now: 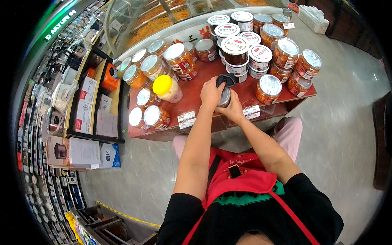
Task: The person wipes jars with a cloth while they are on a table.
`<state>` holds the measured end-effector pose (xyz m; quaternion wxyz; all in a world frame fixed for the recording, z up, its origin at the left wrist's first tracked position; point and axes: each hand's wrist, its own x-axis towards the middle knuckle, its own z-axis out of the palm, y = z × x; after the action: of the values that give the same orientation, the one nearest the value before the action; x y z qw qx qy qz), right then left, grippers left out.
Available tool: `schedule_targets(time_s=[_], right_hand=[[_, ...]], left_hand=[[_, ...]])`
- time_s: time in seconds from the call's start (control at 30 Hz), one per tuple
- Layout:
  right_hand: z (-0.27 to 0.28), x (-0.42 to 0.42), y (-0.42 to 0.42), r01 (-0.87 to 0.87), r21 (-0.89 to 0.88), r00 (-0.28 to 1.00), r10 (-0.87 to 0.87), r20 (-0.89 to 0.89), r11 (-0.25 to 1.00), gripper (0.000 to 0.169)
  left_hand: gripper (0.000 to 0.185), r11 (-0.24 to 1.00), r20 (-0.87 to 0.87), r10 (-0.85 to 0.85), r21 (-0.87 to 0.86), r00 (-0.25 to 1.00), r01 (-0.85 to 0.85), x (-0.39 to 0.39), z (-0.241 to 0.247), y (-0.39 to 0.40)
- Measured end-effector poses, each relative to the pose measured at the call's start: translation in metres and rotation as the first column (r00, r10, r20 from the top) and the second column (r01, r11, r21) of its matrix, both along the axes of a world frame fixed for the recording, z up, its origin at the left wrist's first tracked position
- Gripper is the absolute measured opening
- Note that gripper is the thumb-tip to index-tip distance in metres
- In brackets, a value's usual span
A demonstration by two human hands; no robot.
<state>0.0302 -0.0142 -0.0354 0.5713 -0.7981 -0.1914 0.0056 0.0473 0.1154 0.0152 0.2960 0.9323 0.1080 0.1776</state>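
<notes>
My left hand point(211, 92) pinches a dark cloth point(226, 80), pressed near the far side of a small round jar with a grey lid point(225, 95). From the right, my right hand point(233, 107) is wrapped around that same jar at the table's near edge. Most of the jar's body is hidden by my fingers. Left of my hands stands a tub with a yellow lid point(162, 84). Beyond them are stacked white-lidded tubs of dark sauce point(234, 46). To the right, a clear jar of orange-red food with a pull-ring lid point(269, 86) stands alone.
The red table point(199, 72) also carries several jars at left point(156, 115) and stacked jars at right point(286, 52). Price labels point(186, 119) line its front edge. Behind is a glass food display case point(171, 18). Shelves with boxed goods point(88, 104) stand left; a white crate point(313, 20) sits far right.
</notes>
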Motion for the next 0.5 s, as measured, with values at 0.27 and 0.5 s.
schedule_targets(time_s=[0.27,0.5], right_hand=[[-0.005,-0.001,0.005,0.021,-0.06,1.0,-0.022,-0.014,0.998,0.104],[-0.016,0.015,-0.001,-0.032,0.239,0.998,0.045,-0.047,0.97,0.088]], left_hand=[[0.041,0.899,0.17,0.326,-0.358,0.93,-0.25,-0.052,-0.024,0.02],[0.033,0.922,0.103,0.38,-0.117,0.919,-0.368,-0.093,-0.088,0.036]])
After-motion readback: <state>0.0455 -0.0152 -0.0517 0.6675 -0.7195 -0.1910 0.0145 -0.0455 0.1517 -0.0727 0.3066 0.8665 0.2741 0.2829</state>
